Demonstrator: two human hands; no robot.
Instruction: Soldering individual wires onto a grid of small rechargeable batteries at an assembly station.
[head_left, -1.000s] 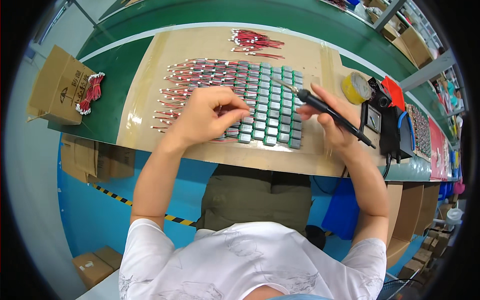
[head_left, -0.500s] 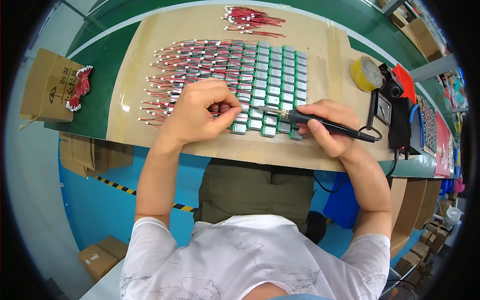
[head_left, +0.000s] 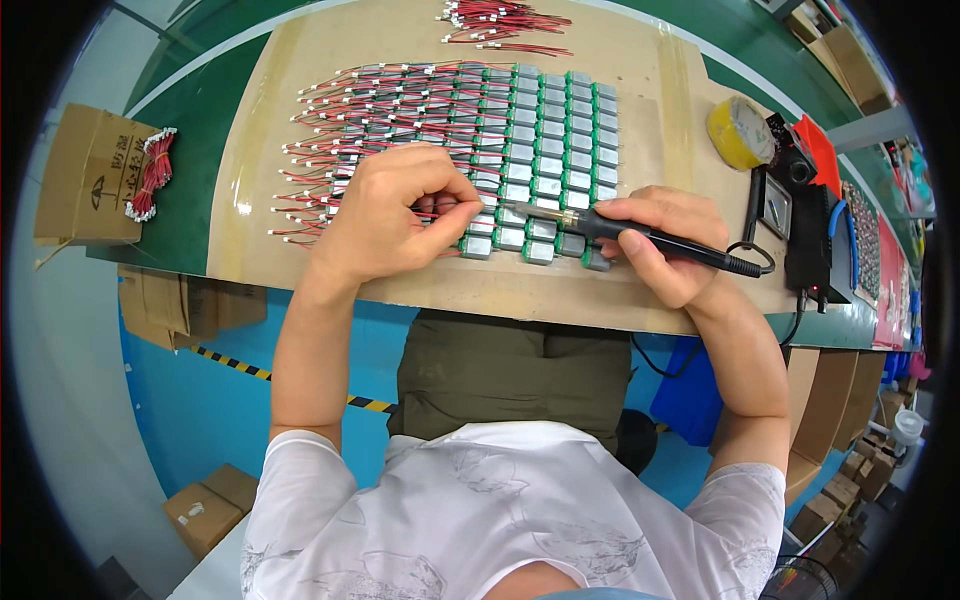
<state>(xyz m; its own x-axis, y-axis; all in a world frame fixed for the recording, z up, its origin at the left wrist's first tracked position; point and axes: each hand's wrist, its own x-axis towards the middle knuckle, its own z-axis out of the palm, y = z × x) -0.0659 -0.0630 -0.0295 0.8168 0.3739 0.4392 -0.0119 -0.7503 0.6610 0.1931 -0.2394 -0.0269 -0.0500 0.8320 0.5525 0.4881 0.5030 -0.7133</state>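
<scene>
My right hand grips a black soldering iron like a pen, its metal tip pointing left toward the near rows of small silver motors with green ends, laid out in a grid on a tan board. My left hand rests on the near left part of the grid, thumb and forefinger pinched on a motor's red wire close to the iron's tip. Red and black leads with white plugs fan out to the left of the motors.
A loose bundle of red wires lies at the board's far edge. A yellow tape roll and a black soldering station stand at the right. A cardboard box with a wire bundle sits at the left.
Both hands came nearer to the bench's front edge and closer together. The iron swung from pointing up-left to nearly level, its tip now beside my left fingers, which closed into a pinch.
</scene>
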